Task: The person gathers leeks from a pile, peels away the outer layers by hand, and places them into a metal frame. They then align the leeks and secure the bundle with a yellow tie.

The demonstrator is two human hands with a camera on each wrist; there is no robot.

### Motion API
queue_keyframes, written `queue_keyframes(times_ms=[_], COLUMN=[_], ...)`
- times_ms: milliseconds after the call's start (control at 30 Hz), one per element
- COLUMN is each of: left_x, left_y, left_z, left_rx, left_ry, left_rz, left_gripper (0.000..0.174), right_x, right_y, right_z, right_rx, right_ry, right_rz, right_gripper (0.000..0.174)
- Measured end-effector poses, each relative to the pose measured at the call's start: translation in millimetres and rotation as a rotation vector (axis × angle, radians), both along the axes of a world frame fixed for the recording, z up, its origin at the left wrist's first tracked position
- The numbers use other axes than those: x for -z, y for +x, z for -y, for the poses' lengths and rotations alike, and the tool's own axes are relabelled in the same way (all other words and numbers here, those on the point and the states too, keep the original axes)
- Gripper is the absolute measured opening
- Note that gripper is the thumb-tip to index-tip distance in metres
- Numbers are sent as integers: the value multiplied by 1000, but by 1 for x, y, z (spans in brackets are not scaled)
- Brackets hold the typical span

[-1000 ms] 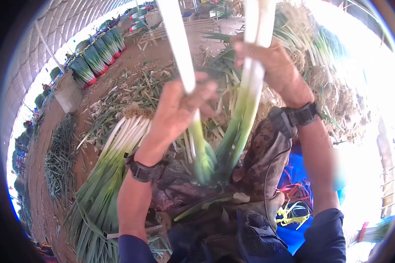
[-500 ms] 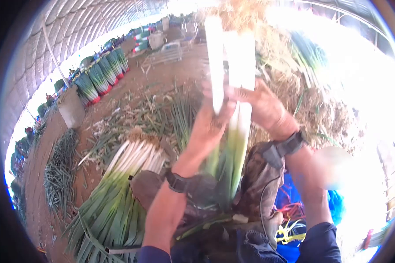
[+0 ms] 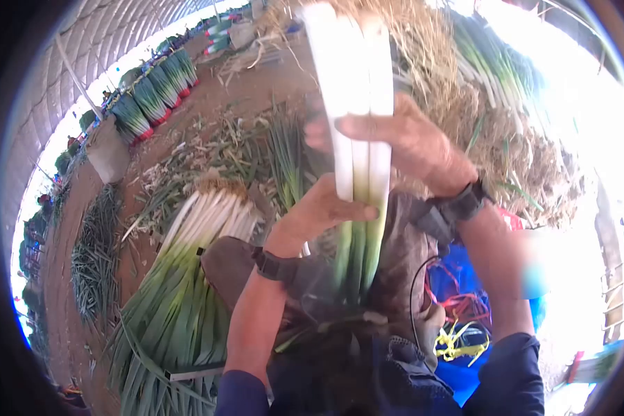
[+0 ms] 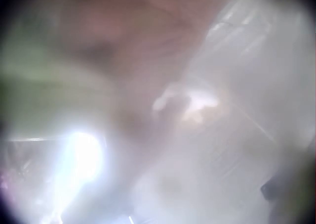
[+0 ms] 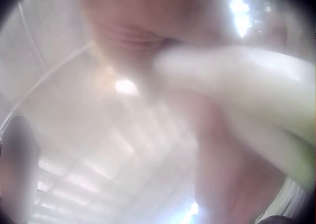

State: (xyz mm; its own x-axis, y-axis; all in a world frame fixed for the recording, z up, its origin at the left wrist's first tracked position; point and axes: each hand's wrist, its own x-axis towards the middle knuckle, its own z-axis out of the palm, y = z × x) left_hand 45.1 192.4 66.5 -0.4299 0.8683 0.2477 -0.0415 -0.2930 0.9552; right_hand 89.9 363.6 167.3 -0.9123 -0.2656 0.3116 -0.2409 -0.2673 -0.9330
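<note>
In the head view, a small bunch of leeks (image 3: 360, 163) stands upright between my hands, white shafts up and green leaves down by my lap. My right hand (image 3: 416, 142) grips the white shafts, thumb across the front and fingers showing past the left side. Lower down, my left hand (image 3: 326, 211) holds the bunch where white turns to green, its thumb laid over the front. In the right wrist view, the pale shafts (image 5: 222, 75) pass through my blurred hand. The left wrist view is hazy, with part of the hand (image 4: 133, 41) beside a pale green patch.
A large pile of leeks (image 3: 180, 277) lies left of my knee, roots away from me. Dry trimmings (image 3: 187, 152) cover the ground ahead. More rooted leeks (image 3: 499, 139) are heaped at right. Yellow and red ties (image 3: 461, 343) lie on blue material by my right leg.
The single leek in my left hand has moved right, against those in my right hand. The shafts now stand side by side, and my left hand has shifted lower to hold them together.
</note>
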Motion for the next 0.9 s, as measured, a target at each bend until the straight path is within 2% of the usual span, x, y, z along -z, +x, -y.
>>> queue_keyframes(times_ms=[67, 167, 200, 233, 300, 433, 500, 533, 567, 600, 633, 667, 700, 733, 767, 800, 867, 900], left_x=[9, -4, -10, -7, -1, 3, 19, 27, 33, 29, 21, 11, -2, -18, -37, -60, -119, -145], left_y=[-2, 6, 9, 12, 19, 33, 32, 34, 38, 39, 39, 34, 26, 18, 10, 3, 3, -1], left_z=[4, 13, 13, 10, 3, 4, 2, -4, -10, -11, -10, -7, -5, -4, -1, 3, 24, 37], left_rx=[-46, -135, -159, -155, -174, -118, -72, -146, -234, -276, -314, -358, -392, -418, -494, -567, -662, -638], left_ry=[-37, -121, -175, -178, 48, 94, 127, 114, 95, 96, 96, 89, 55, 17, 27, 32, -41, -150], left_rz=[-16, -67, -101, -95, 56, 80, 21, 23, 22, -35, -89, -96, -257, -416, -549, -685, -935, -973], left_gripper=[41, 40, 39, 39, 35, 43, 49, 47, 44, 40, 36, 36, 36, 36, 33, 31, 33, 35], right_x=[-2, -13, -12, -12, -15, -15, -14, -15, -9, -12, -20, -31, -46, -57, -71, -88, -108, -116], right_y=[-4, -5, -4, -2, -1, 5, 9, 14, 10, 6, 12, 14, 20, 10, 21, 23, 17, 11], right_z=[1, 3, 7, 10, 15, 21, 24, 29, 26, 20, 21, 22, 20, 1, -10, -21, -23, -20], right_rx=[5, 53, 22, 25, -104, -84, 14, 71, 30, -47, 94, 50, 15, -215, 124, 204, 206, 206], right_ry=[231, 295, 157, 154, -23, -20, 63, 48, -26, -50, 108, 66, 53, 49, 30, 18, 5, -7], right_rz=[-216, -292, -243, -237, -157, -170, -147, -143, -120, -210, -160, -163, -176, -375, -285, -354, -470, -511], right_gripper=[36, 36, 37, 37, 36, 36, 39, 40, 35, 33, 68, 73, 78, 48, 74, 74, 73, 73])
